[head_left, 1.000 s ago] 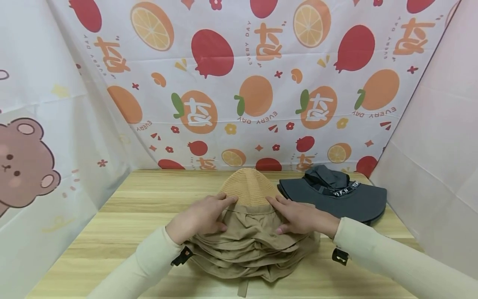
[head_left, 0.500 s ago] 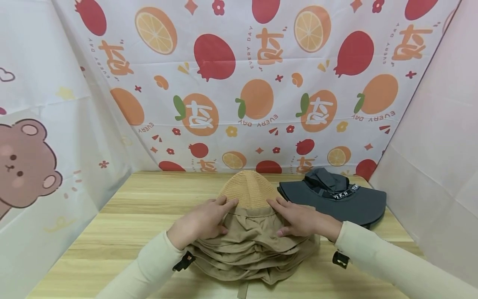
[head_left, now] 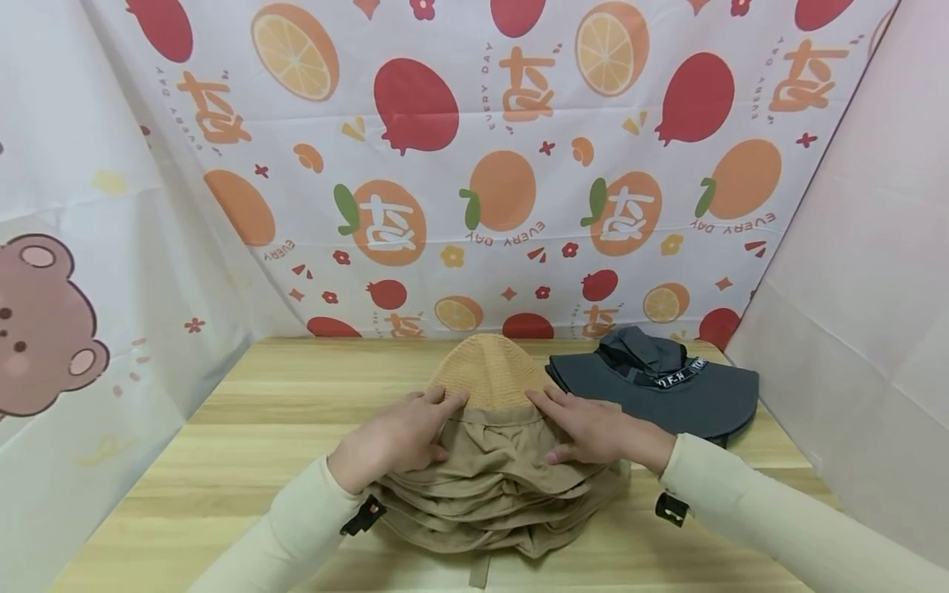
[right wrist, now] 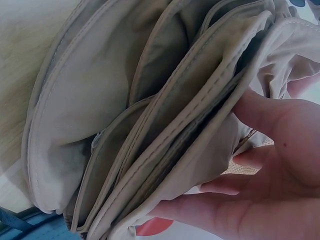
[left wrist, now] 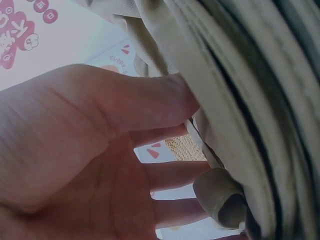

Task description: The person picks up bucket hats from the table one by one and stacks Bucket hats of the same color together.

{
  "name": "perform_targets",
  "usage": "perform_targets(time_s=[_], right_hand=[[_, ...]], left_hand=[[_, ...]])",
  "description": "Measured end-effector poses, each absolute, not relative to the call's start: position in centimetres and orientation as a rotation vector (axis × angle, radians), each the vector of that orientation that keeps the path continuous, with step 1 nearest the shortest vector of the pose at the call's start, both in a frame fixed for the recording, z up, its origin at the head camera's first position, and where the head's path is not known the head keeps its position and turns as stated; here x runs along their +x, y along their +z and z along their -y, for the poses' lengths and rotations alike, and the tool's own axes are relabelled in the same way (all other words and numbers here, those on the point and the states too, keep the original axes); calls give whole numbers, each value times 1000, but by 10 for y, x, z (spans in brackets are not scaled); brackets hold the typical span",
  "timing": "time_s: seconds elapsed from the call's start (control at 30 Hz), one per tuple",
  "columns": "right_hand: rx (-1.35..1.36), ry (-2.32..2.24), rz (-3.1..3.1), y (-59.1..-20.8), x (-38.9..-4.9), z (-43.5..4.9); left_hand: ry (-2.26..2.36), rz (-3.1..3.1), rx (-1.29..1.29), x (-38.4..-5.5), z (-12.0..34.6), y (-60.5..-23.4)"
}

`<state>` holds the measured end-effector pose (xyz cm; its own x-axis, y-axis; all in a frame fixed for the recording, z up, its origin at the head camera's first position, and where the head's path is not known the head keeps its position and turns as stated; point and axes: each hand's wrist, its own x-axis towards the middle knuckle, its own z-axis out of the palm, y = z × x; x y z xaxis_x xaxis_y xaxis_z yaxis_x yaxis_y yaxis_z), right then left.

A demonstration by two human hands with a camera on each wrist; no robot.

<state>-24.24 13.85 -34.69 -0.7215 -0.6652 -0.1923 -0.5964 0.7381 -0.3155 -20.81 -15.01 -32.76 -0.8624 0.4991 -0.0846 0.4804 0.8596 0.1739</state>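
A stack of khaki sun hats [head_left: 500, 502] stands on the table in the head view, its several fabric brims drooping in folds toward me. Above the topmost fabric band rises a straw-coloured woven crown [head_left: 491, 371]. My left hand [head_left: 393, 436] holds the left side of the top hat, thumb on the khaki cloth and fingers beside the woven crown. Opposite it, my right hand [head_left: 596, 428] holds the right side in the same way. Both wrist views show a thumb against a khaki brim [right wrist: 185, 150] and fingers behind it; some fingertips are hidden by cloth.
Dark grey wide-brimmed hats [head_left: 667, 395] with a lettered band lie at the back right, close to my right hand. A khaki strap [head_left: 479, 570] hangs from the stack toward the front. Printed cloth [head_left: 437, 198] walls in the back of the wooden table [head_left: 245, 428].
The head view shifts slightly. Both hands keep their places on the khaki hats, and the stack looks the same.
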Motion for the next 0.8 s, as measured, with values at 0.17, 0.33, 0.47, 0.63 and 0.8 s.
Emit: perform_targets(time_s=[0.17,0.33,0.47,0.63,0.8], right_hand=[[-998,-334,-2657,-344,-241,-138],[-994,-339,-2655,-343,-240,-139],[-988,-336,-2652,-344,-240,-139],[-979,-311,-2632,-341,-240,-139],[-932,-344,-2595,-333,-241,-143]], left_hand=[[223,-2899,745,-210,150,-327],[222,-2891,724,-209,150,-326],[235,-2881,714,-208,150,-325],[256,-2871,741,-207,153,-321],[289,-2895,741,-204,153,-313]])
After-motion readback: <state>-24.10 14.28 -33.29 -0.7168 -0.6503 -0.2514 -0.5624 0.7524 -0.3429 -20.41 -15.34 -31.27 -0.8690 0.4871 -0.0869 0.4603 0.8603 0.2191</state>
